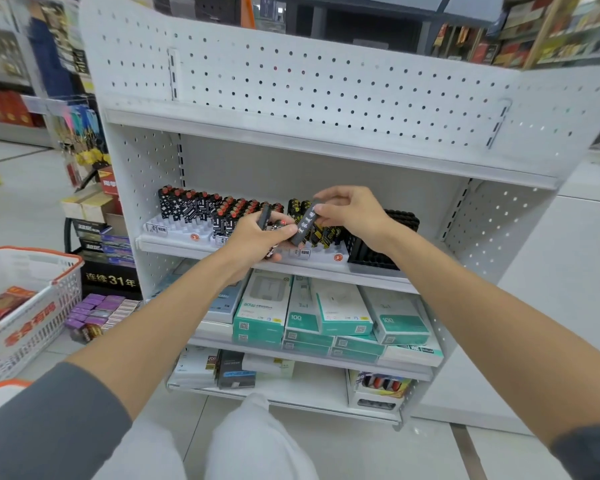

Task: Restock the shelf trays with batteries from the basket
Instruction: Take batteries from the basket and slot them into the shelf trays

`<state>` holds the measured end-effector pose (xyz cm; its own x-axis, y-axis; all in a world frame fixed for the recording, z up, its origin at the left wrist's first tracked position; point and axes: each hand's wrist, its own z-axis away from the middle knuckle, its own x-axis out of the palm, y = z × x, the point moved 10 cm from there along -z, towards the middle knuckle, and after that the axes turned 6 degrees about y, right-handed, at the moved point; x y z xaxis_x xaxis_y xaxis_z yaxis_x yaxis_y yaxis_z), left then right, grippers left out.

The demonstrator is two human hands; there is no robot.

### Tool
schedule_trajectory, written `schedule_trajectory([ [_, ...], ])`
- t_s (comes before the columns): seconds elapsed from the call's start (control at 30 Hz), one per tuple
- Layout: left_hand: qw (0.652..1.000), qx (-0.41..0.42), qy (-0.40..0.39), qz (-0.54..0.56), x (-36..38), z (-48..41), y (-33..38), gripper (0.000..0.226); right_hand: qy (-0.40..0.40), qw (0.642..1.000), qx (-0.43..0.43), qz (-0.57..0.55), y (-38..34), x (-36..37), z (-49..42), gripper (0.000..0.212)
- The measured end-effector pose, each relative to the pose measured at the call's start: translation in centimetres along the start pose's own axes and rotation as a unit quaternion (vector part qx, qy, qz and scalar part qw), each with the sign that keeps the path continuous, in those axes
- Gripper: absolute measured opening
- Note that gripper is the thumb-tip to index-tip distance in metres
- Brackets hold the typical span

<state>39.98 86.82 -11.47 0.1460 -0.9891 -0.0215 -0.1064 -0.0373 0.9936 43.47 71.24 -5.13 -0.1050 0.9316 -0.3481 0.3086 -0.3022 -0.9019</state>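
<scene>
Seemingly batteries (pixel 303 224): left hand (pixel 253 236), right hand (pixel 355 216)

Teal boxes (pixel 343 315), purple pkgs (pixel 90 308).

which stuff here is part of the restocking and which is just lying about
Job: left hand gripping batteries; right hand pinching one battery; white tray; black tray; basket.
Lying about: teal boxes; purple packs.
</scene>
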Motion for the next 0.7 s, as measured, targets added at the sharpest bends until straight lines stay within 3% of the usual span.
schedule_trajectory([
  [0.17, 1.000, -0.006, 0.014, 0.018, -0.5, 0.5, 0.6, 0.031, 0.027, 1.000, 0.000, 0.014, 0.1, -1.4, 1.1, 0.016],
  [0.23, 0.999, 0.015, 0.028, -0.011, -0.5, 0.6, 1.0, 0.031, 0.040, 0.993, -0.044, 0.102, -0.6, -2.1, 1.8, 0.018],
  [0.33, 0.997, 0.041, 0.029, -0.055, 0.6, 1.0, 1.9, 0.029, 0.009, 0.946, -0.140, 0.291, -2.3, -1.5, 3.4, 0.032],
  [0.4, 0.997, 0.047, 0.022, -0.051, 1.7, 1.4, 2.5, 0.029, -0.023, 0.929, -0.159, 0.333, -2.5, -0.9, 4.3, 0.034],
  [0.5, 0.998, 0.051, 0.004, -0.029, 3.2, 1.7, 2.7, 0.028, -0.017, 0.927, -0.161, 0.337, -2.1, -1.8, 5.2, 0.026],
  [0.7, 1.000, 0.008, -0.018, 0.020, 5.3, 2.4, 1.6, 0.031, 0.017, 0.971, -0.090, 0.221, 0.6, -6.0, 6.6, 0.019],
])
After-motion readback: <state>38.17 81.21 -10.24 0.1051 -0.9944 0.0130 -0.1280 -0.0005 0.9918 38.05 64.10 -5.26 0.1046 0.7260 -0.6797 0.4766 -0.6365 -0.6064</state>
